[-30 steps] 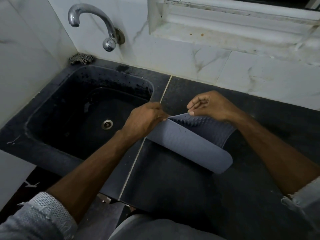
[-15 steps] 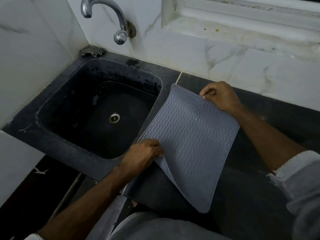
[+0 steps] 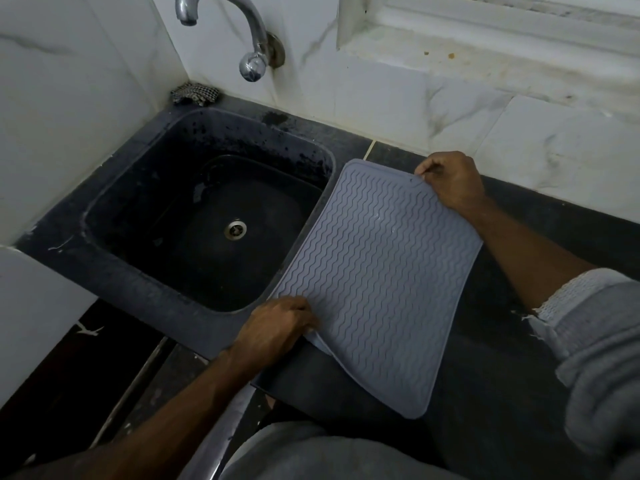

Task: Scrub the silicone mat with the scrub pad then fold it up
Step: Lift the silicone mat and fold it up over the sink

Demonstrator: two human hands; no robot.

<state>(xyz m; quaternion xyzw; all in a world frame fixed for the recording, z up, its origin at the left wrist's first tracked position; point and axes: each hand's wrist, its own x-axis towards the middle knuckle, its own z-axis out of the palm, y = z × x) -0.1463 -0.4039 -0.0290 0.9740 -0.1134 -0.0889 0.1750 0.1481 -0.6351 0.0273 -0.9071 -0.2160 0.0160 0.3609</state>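
The grey silicone mat with wavy ridges [image 3: 377, 278] is spread open on the dark stone desk [image 3: 519, 358], just beside the black square sink [image 3: 114, 268]. Its near left corner is lifted a little off the desk, and its left edge lies along the sink's rim.

The far right corner of the mat is pinched by the fingers of the right hand [image 3: 450, 181]. The near left edge is gripped by the curled fingers of the left hand [image 3: 277, 327].

The mat seems to be laid out flat, ready for scrubbing. No scrubbing is seen yet, and no fold is made.

For the next move a scrub pad is needed. A small checked scrub pad or cloth [image 3: 194, 93] is seen in the far corner behind the sink, under the shiny metal tap [image 3: 242, 39]. What it is cannot be told for sure. One hand must be let go of the mat and reached over the sink to get it.

Nothing is lying on the mat. A white marble wall [image 3: 398, 105] is behind the desk.
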